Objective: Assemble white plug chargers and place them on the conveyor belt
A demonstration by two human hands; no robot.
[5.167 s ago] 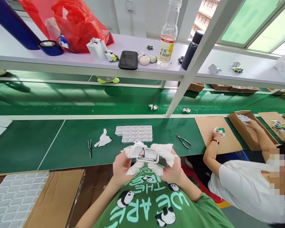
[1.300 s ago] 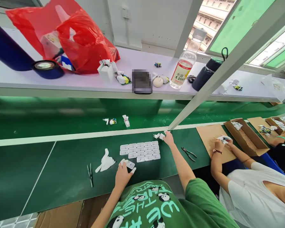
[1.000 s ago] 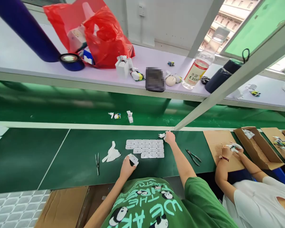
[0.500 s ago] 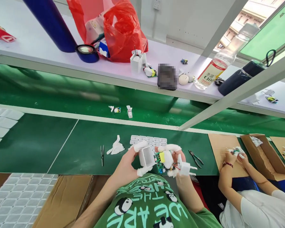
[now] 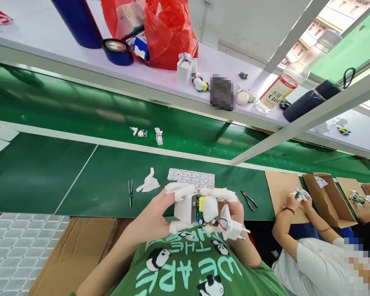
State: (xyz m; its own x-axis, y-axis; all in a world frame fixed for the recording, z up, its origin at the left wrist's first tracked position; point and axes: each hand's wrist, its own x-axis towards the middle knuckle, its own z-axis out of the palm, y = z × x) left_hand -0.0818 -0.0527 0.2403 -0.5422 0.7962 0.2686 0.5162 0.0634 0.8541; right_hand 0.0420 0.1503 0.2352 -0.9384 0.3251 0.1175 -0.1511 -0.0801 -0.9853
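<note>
My left hand (image 5: 160, 209), with white finger covers, is closed around a white plastic charger housing (image 5: 183, 209) whose mouth faces right. In my right hand (image 5: 236, 209), also with covered fingertips, is a green circuit board (image 5: 200, 207) with a yellow part and white filler on it. The board's left end is at the housing's mouth; how far inside it sits, I cannot tell. Red and dark wires link it to a white two-pin plug cap (image 5: 232, 228), which hangs tilted at the right. Behind my hands lies a grid of white housings (image 5: 191, 177).
Tweezers (image 5: 130, 193) and crumpled white finger covers (image 5: 148, 181) lie left, pliers (image 5: 249, 200) right. A co-worker's hands (image 5: 297, 200) handle parts over cardboard at the right. A shelf overhead bears a red bag (image 5: 171, 37), a bottle (image 5: 279, 92) and tape (image 5: 117, 52); a slanted post (image 5: 290, 127) descends right.
The housing has turned so its mouth faces the board, and the two have come together. The plug cap has tilted downward. My view has shifted slightly.
</note>
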